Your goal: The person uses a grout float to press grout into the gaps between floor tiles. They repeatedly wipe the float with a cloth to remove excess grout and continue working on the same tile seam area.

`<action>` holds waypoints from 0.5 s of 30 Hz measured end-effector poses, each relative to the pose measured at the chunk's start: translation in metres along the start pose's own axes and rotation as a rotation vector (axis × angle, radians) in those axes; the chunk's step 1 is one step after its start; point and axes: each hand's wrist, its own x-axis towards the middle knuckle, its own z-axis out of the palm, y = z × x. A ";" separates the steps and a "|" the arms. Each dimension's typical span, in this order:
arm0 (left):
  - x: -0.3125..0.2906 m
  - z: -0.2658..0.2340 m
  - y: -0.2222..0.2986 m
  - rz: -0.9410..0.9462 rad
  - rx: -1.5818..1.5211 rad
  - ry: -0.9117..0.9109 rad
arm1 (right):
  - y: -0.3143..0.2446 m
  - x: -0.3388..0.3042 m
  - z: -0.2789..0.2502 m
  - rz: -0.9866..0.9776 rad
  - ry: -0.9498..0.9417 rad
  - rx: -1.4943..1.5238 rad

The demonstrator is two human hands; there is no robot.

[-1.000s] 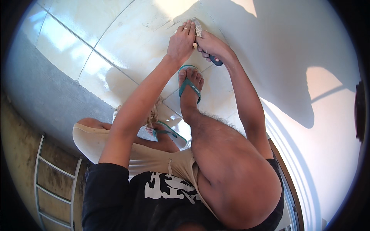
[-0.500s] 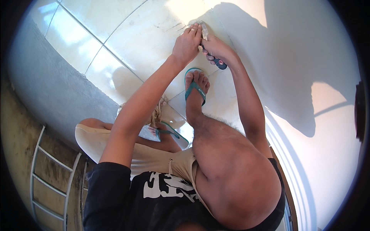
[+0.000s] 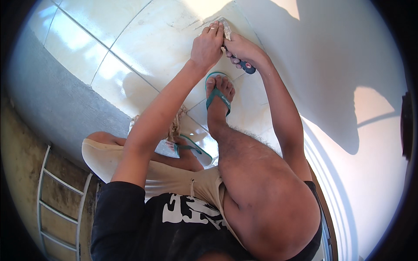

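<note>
My right hand (image 3: 244,48) is wrapped round the dark handle of a scraper (image 3: 248,68), whose butt end with a red spot sticks out below the palm. Its pale, smeared blade points away from me, low over the tiled floor (image 3: 143,48) beside the white wall. My left hand (image 3: 207,47) lies along the scraper's left side, fingers together and pressed onto it near the blade; a ring shows on one finger. Greyish marks streak the tile around the blade tip. The fingers hide part of the blade and where it meets the floor.
My foot in a green flip-flop (image 3: 220,93) is planted just below the hands. A crumpled beige cloth (image 3: 177,124) lies by my other foot. The white wall (image 3: 322,56) rises on the right, a grey ledge (image 3: 65,87) curves at left, and a metal ladder-like frame (image 3: 61,213) stands lower left.
Both hands and the scraper appear slightly higher and further left in the picture, while the whole view has shifted a little too. The grip is unchanged.
</note>
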 end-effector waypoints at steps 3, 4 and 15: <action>0.006 -0.014 -0.001 0.003 0.069 -0.137 | -0.006 -0.007 0.006 -0.050 0.054 -0.028; 0.003 -0.013 -0.001 0.030 0.091 -0.134 | -0.003 -0.008 0.010 -0.034 0.049 -0.010; -0.025 -0.006 0.007 0.081 0.048 -0.139 | 0.012 -0.019 0.030 -0.075 0.196 -0.181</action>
